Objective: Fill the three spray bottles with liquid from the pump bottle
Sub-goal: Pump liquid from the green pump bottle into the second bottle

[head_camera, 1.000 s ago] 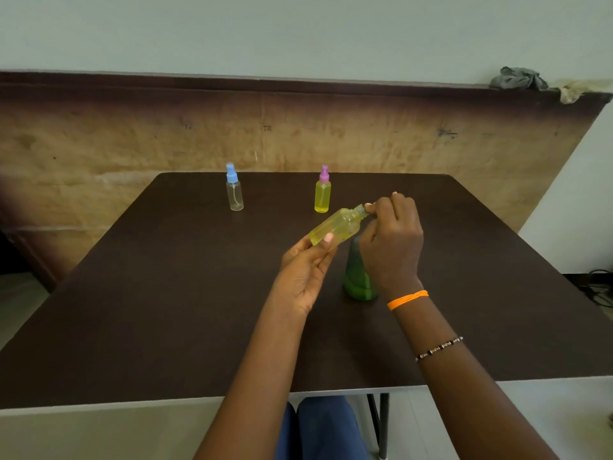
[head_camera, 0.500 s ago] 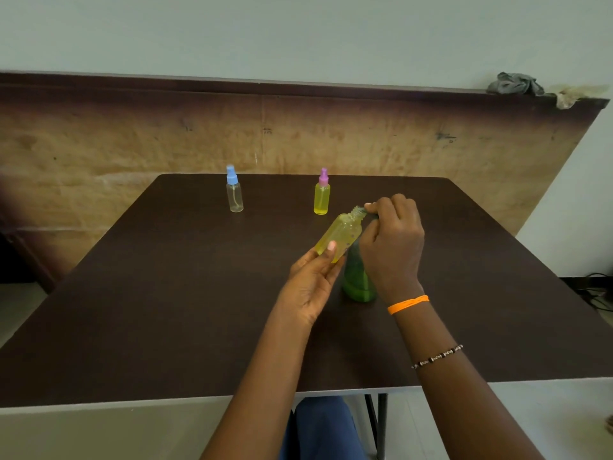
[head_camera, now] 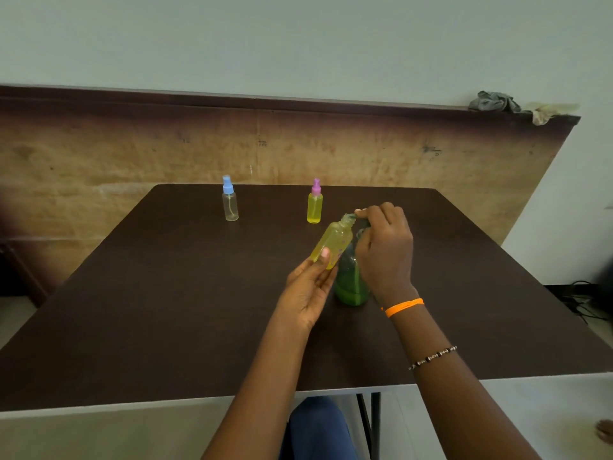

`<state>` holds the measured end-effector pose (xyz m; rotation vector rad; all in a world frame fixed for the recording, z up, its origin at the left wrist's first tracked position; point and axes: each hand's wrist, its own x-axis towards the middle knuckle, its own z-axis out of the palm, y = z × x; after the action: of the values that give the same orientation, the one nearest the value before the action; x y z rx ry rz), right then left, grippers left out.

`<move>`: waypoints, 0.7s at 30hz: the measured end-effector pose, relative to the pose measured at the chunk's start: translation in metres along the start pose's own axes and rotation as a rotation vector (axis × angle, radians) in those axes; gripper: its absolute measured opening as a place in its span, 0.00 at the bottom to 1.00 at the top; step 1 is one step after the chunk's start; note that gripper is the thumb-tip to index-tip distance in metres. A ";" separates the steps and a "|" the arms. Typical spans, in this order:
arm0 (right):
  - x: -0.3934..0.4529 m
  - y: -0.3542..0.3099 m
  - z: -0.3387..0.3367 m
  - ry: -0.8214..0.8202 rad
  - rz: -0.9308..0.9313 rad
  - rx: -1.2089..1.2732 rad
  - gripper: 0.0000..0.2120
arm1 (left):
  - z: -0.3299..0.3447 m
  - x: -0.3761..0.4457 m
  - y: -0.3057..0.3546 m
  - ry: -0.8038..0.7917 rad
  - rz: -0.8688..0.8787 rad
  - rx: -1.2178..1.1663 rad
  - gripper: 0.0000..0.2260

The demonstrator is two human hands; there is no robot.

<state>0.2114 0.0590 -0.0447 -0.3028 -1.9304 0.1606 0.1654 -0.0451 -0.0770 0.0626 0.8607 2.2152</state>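
Head view looks down on a dark table [head_camera: 166,310] where the second fill looks under way: the left hand [head_camera: 310,290] pinches an uncapped spray bottle [head_camera: 333,244] low on its body and holds it in the air, nearly full of yellow liquid. Its long axis is tilted, base toward the person, open neck up and to the right, meeting the spout of the green pump bottle [head_camera: 350,283]. The right hand [head_camera: 384,250] curls over the pump head. Further back stand a filled purple-capped bottle [head_camera: 314,207] and a clear blue-capped bottle [head_camera: 230,204]. Next, I'd guess: stop pumping, find its cap, which I cannot see, and start the blue one.
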 end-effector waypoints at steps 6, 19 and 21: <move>0.006 0.001 -0.024 -0.015 0.288 0.329 0.26 | -0.010 -0.001 0.001 0.047 -0.021 -0.051 0.05; -0.074 0.052 -0.003 -0.457 0.683 -0.050 0.08 | -0.023 -0.011 0.004 0.039 -0.047 -0.089 0.06; -0.081 0.051 0.002 -0.458 0.673 -0.064 0.07 | -0.024 -0.011 0.006 0.046 -0.046 -0.083 0.06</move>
<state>0.2447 0.0851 -0.1310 -1.0274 -2.2129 0.6568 0.1627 -0.0685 -0.0898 -0.0478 0.7859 2.2142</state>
